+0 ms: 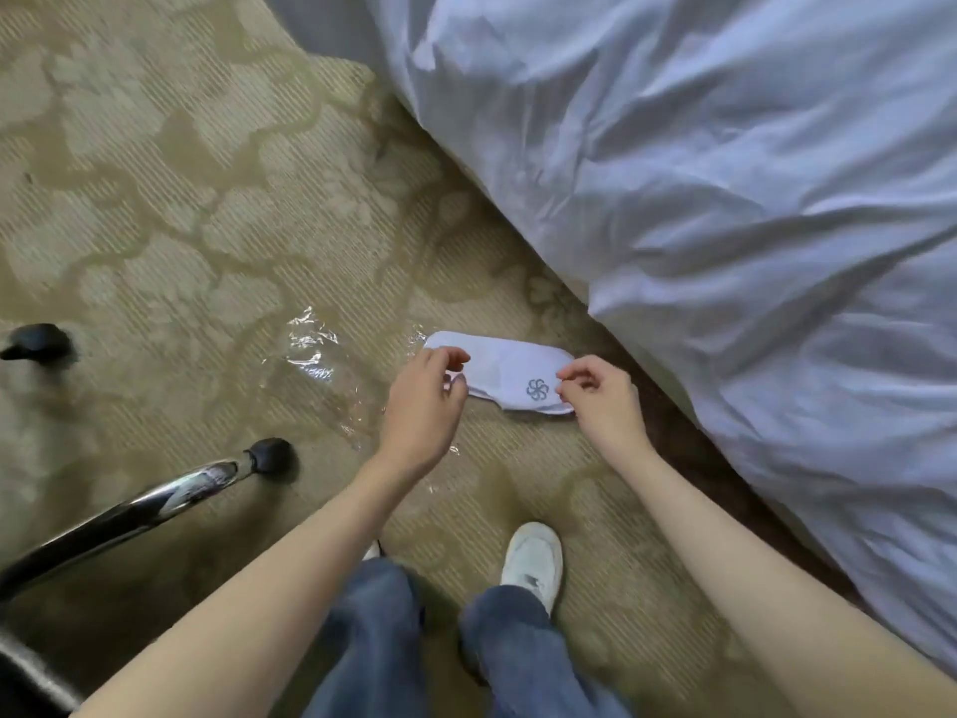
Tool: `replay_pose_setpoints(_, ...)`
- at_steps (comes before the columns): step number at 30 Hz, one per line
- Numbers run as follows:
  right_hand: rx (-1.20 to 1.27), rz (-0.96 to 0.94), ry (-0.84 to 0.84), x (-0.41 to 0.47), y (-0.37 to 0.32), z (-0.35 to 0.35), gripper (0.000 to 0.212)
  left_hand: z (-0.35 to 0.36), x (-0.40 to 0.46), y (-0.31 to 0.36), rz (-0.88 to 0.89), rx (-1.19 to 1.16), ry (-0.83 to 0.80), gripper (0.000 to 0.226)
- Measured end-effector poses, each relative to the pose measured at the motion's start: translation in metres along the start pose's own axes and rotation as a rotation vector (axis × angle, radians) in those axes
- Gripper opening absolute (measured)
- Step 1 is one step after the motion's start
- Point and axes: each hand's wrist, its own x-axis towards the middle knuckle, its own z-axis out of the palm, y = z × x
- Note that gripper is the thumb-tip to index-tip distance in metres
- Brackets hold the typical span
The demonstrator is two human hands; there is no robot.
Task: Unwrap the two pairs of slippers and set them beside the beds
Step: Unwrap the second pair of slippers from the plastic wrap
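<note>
Biggest thing here is the carpet (155, 209), a tan ribbed weave with a paler leafy pattern running through it. The bed (725, 199) fills the top right corner, covered in a rumpled white duvet, soft and full of creases, its edge hanging down to the carpet on a diagonal.

Bottom left there's a curved chrome chair leg (129, 515), shiny, tipped with a round black caster (272, 456); a second black caster (39, 344) sits at the left edge.

Down the middle are blue denim jeans (373, 640) and a white sneaker (533, 559) flat on the carpet.

A crinkly sheet of clear plastic wrap (310, 355) lies on the carpet left of centre, catching glare.

The white slippers (505, 373) lie flat on the carpet just beside the bed's edge, looking like one stacked oblong of soft cloth with rounded ends and a grey pinwheel-flower logo (537, 389) printed near the right end.

Left hand (422, 401) hovers at the left end of the slippers, fingers curled and narrow, thumb close to fingertips; can't tell if it's actually pinching anything. Right hand (603, 399) is at the right end, same narrow pinch shape, contact unclear.
</note>
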Motion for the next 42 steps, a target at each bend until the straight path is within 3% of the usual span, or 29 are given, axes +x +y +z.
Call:
replay_pose_setpoints(3, -0.052, -0.058, 0.087, 0.059, 0.066, 0.041, 0.019, 0.051, 0.046, -0.065, 0.203, 0.320, -0.140, 0.035)
replay_pose_setpoints(6, -0.256, -0.150, 0.225, 0.111, 0.126, 0.069, 0.023, 0.103, 0.096, -0.111, 0.402, 0.537, -0.259, 0.050)
replay_pose_setpoints(12, -0.213, -0.195, 0.482, 0.156, 0.199, 0.087, 0.036, 0.175, 0.151, -0.137, 0.675, 0.566, -0.270, 0.063)
replay_pose_setpoints(16, -0.128, -0.229, 0.548, 0.148, 0.216, 0.082, 0.036, 0.190, 0.143, -0.135, 0.735, 0.636, -0.277, 0.080)
replay_pose_setpoints(19, -0.042, -0.071, 0.532, 0.143, 0.225, 0.074, 0.034, 0.197, 0.140, -0.132, 0.700, 0.814, -0.387, 0.102)
replay_pose_setpoints(23, 0.209, 0.098, 0.451, 0.139, 0.230, 0.068, 0.027, 0.204, 0.141, -0.130, 0.739, 0.955, -0.374, 0.112)
replay_pose_setpoints(29, 0.385, 0.112, 0.382, 0.137, 0.225, 0.064, 0.029, 0.203, 0.142, -0.121, 0.713, 0.992, -0.316, 0.112)
replay_pose_setpoints(34, 0.528, 0.174, 0.264, 0.135, 0.226, 0.064, 0.017, 0.189, 0.137, -0.121, 0.750, 0.985, -0.311, 0.109)
replay_pose_setpoints(42, 0.663, 0.125, 0.204, 0.124, 0.217, 0.064, 0.010, 0.151, 0.130, -0.126, 0.815, 0.821, -0.267, 0.115)
